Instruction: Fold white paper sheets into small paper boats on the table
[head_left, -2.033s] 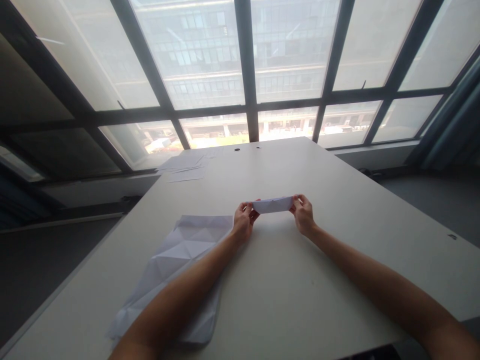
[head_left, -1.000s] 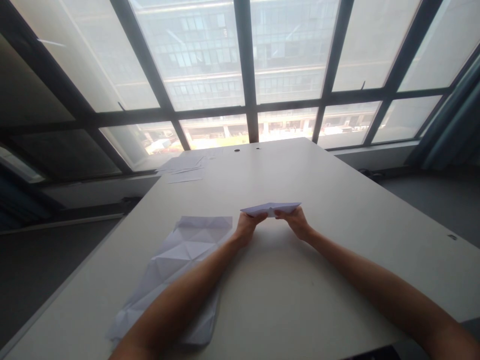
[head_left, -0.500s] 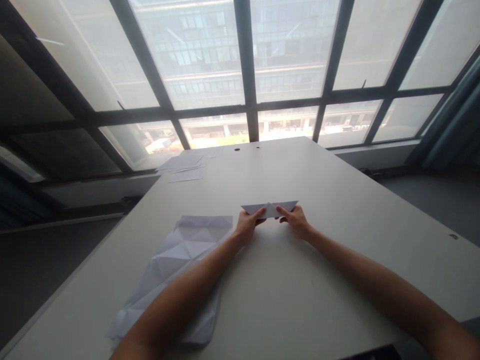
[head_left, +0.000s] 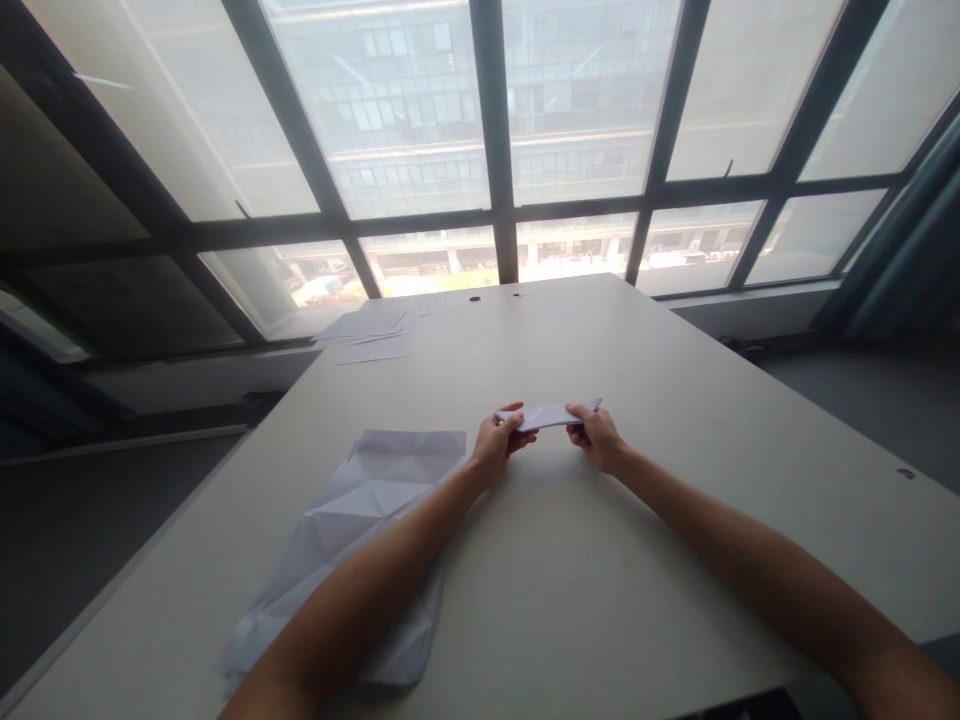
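A small piece of folded white paper point(head_left: 549, 415) is held level above the table between both hands. My left hand point(head_left: 498, 441) pinches its left end, thumb on top and fingers below. The right end is gripped by my right hand point(head_left: 598, 437) in the same manner, with the pointed tip showing past the thumb. Creases run across the paper's middle. Under and beside my left forearm lies a stack of creased white sheets point(head_left: 375, 510), partly hidden by the arm.
The white table point(head_left: 570, 620) stretches away toward large framed windows point(head_left: 420, 110). Several loose flat sheets point(head_left: 373, 347) lie at its far left edge. A cable hole point(head_left: 474, 299) sits near the far end, and a blue curtain point(head_left: 900, 240) hangs at the right.
The folded paper has tipped from facing me to lying nearly flat and looks thinner. Both hands have shifted their grip toward its ends, with the thumbs farther apart.
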